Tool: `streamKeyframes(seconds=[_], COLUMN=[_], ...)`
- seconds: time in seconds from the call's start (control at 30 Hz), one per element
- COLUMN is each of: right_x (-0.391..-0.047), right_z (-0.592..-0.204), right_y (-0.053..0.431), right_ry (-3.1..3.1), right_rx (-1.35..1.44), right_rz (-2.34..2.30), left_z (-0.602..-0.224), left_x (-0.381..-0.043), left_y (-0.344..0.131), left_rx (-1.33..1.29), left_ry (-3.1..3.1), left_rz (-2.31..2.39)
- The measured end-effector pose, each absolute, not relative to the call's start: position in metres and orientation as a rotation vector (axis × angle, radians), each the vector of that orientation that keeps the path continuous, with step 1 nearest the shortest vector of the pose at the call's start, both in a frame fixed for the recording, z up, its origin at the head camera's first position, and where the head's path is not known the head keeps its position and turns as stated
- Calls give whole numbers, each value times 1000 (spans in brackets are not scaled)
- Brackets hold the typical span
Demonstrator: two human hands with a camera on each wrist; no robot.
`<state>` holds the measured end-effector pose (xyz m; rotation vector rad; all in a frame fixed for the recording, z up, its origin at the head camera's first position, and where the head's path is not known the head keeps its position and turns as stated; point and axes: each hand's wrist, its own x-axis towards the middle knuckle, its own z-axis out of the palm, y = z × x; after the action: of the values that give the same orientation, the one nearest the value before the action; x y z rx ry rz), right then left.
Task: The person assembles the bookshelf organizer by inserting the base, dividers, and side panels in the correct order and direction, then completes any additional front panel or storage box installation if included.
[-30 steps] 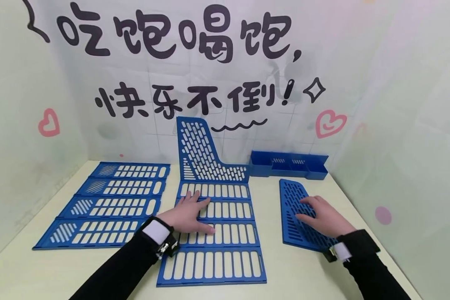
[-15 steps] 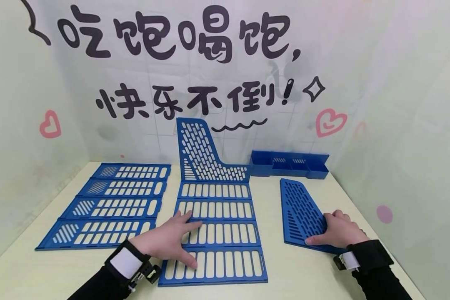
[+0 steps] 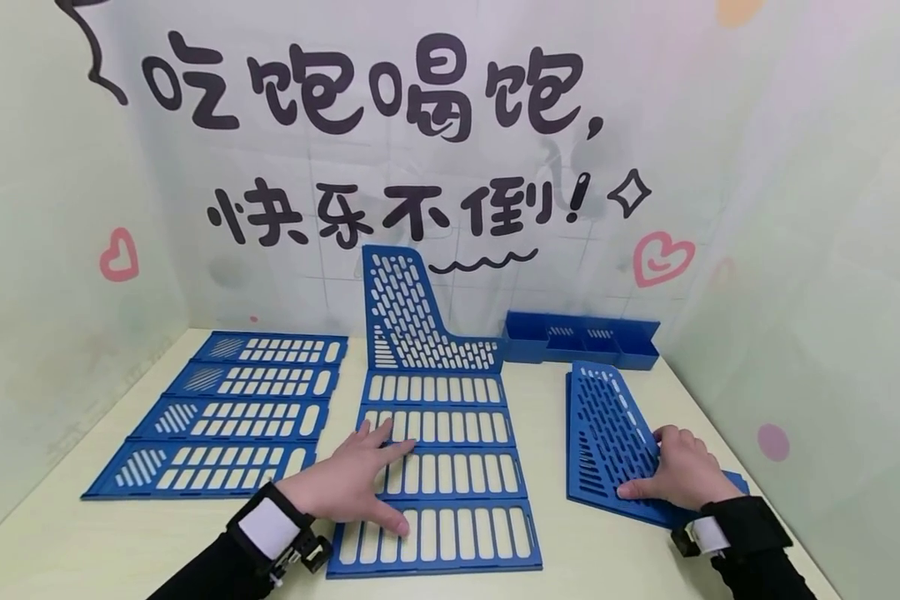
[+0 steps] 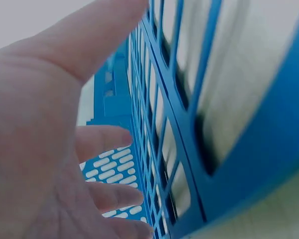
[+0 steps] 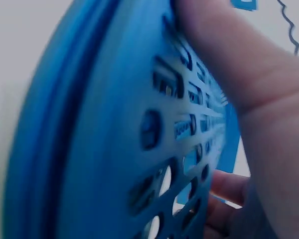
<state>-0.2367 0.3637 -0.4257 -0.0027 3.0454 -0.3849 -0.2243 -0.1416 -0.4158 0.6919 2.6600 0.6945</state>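
Observation:
My right hand (image 3: pixel 682 475) grips the right-hand edge of a blue perforated side panel (image 3: pixel 607 442), thumb on top and fingers round the far edge. This panel is the top one of a small stack; its edge sits offset from the blue panel (image 3: pixel 737 481) beneath. In the right wrist view, the perforated panel (image 5: pixel 104 149) fills the left half, close to the thumb. My left hand (image 3: pixel 348 475) lies spread over a sheet of joined slotted blue panels (image 3: pixel 465 501), holding nothing. From the left wrist view, the fingers (image 4: pixel 104 142) are extended along the slotted sheet.
Behind the slotted sheet stands an L-shaped perforated blue panel (image 3: pixel 405 317), joined at its base. A blue compartment box (image 3: pixel 585 337) is at the back right. Several joined blue grid panels (image 3: pixel 225 442) lie flat on the left. White walls surround the pale table (image 3: pixel 547 467).
My right hand moved from above the perforated panel to its right edge and took hold; the panel has risen off the stack. My left hand slid nearer along the slotted sheet.

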Motion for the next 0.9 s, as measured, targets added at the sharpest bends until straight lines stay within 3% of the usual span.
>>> streamKeyframes(seconds=[0.47,0.9], right_x=[-235,-231], right_z=[-417,-427], right_y=[383,376], right_ry=[2862,3039], right_rx=[71,-123], right_rz=[-930,-380], left_z=[-420,-419], left_x=[-232,-231], left_y=[-142,-141], left_rx=[711,683], left_ry=[2644,2645], left_rz=[650,646])
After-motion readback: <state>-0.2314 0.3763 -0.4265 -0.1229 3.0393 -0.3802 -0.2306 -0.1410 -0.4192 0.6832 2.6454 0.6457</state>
